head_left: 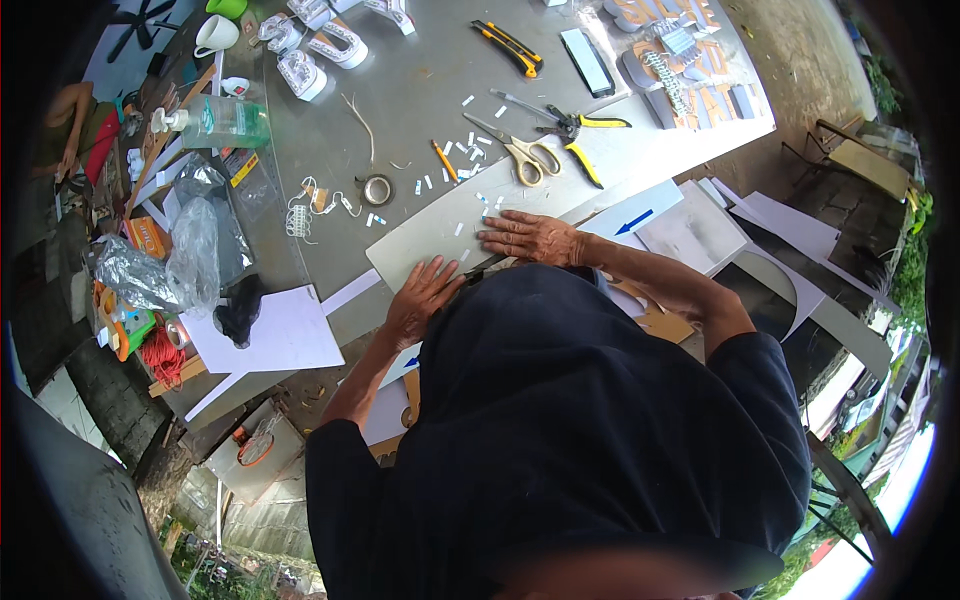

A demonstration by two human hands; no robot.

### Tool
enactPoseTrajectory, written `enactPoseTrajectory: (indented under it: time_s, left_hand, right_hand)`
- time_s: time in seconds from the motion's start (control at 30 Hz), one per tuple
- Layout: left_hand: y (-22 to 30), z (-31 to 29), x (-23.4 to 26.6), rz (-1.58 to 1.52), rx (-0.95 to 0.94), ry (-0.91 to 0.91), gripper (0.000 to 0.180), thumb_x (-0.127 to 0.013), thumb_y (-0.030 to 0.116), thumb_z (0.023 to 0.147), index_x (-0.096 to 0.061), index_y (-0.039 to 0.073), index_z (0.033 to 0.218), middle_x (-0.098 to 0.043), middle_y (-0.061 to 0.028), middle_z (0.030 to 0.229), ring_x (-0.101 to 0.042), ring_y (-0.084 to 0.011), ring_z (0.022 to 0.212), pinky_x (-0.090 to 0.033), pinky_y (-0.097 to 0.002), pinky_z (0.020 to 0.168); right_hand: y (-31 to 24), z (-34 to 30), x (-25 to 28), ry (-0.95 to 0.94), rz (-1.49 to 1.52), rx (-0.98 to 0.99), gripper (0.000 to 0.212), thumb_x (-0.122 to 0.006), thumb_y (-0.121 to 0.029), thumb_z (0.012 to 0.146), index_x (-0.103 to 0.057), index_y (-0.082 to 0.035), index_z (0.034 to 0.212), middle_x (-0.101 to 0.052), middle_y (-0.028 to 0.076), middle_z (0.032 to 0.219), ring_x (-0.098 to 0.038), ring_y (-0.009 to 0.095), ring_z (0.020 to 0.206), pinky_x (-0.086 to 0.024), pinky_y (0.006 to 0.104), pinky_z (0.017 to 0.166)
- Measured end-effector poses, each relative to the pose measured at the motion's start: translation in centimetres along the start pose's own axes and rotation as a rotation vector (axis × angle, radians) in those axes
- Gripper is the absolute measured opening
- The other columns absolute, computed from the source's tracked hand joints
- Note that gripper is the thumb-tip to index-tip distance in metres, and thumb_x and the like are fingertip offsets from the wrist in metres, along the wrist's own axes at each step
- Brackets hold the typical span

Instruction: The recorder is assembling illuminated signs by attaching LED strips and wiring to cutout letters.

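My left hand (425, 296) lies flat with its fingers stretched over the near edge of a long, light grey board (425, 234). Further right, my right hand (530, 238) rests palm down on the same board, fingers extended. Neither hand grips anything. Small white-and-blue slips (459, 229) are scattered on the board and on the metal table just beyond my fingers. An orange pencil (444, 160) and beige-handled scissors (528, 160) lie past my right hand, the scissors beside yellow-handled pliers (582, 160). My dark top hides what is below my hands.
A yellow-black box cutter (508, 48) and a dark-framed rectangular object (587, 62) lie at the back. A tape roll (377, 189), white-corded piece (299, 220), pump bottle (225, 122) and plastic bags (195, 255) sit left. Flat sheets (695, 228) extend right. A person's arm shows far left.
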State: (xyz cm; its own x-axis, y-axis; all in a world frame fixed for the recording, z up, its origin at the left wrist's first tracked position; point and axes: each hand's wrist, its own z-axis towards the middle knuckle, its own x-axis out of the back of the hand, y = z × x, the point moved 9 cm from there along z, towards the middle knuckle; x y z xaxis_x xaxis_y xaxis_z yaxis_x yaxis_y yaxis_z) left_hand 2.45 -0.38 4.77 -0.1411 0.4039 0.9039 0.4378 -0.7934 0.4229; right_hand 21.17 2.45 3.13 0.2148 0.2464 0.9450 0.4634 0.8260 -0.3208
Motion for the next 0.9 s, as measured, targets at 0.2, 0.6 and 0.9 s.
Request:
enactPoseTrajectory:
  time_s: [0.2,0.6,0.9]
  left_hand:
    - [-1.9,1.4,-1.0,0.121,0.023,-0.063,0.066,-0.054,0.040,0.096,-0.041,0.005,0.152,-0.035,-0.0113,0.161,-0.027,-0.0331,0.151,-0.023,-0.0508,0.123]
    - [-9.4,9.8,5.4,0.067,0.384,0.352,0.054,-0.055,0.014,0.097,-0.042,-0.001,0.147,-0.036,-0.0177,0.158,-0.025,-0.0375,0.151,-0.024,-0.0489,0.122]
    - [-8.9,5.0,6.7,-0.135,0.584,0.813,0.029,-0.065,0.005,0.091,-0.067,0.007,0.120,-0.074,-0.0093,0.090,-0.070,-0.0268,0.084,-0.054,-0.0387,0.077]
  right_hand:
    - [2.5,2.2,0.9,0.046,0.106,-0.067,0.071,-0.052,-0.042,0.100,-0.031,-0.001,0.154,-0.024,0.015,0.165,-0.019,0.029,0.154,-0.016,0.0448,0.127]
    - [-0.1,3.6,0.6,0.088,0.098,0.084,0.055,-0.060,-0.029,0.093,-0.050,-0.004,0.141,-0.038,0.016,0.158,-0.032,0.032,0.149,-0.028,0.0467,0.122]
    - [7.3,2.8,7.1,0.521,-0.035,-0.523,0.039,-0.064,0.002,0.085,-0.059,0.000,0.123,-0.053,0.019,0.140,-0.050,0.038,0.131,-0.045,0.0461,0.106]
